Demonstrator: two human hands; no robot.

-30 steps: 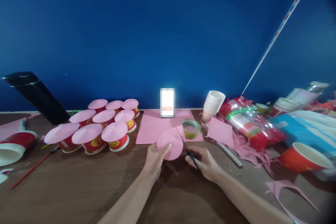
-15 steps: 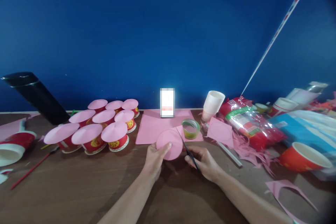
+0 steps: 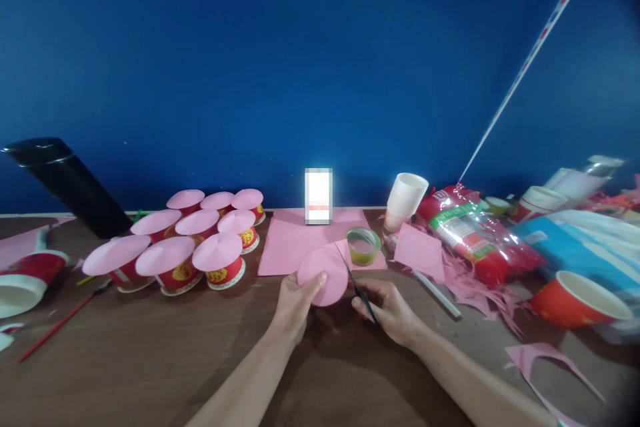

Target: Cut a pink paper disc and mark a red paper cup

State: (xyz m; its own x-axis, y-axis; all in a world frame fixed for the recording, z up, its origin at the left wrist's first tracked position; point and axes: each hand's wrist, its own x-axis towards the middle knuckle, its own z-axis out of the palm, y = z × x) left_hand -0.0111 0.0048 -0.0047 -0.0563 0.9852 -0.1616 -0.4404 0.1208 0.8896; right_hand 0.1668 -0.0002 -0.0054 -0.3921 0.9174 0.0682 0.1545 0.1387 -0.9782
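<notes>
A round pink paper disc is pinched in my left hand, with the thumb lying on top of it. My right hand is closed on a pair of dark-handled scissors; their blades point up and left, beside the disc's right edge. A small pink corner of paper shows by the blade tips. Just beyond the hands lie a pink paper sheet and a roll of green tape.
Several red cups with pink paper tops stand at left, near a black flask. At right are stacked white cups, a red plastic package, a pink square, paper scraps, an orange cup and a blue package.
Almost nothing differs. Both hands, the disc and the scissors keep the same places.
</notes>
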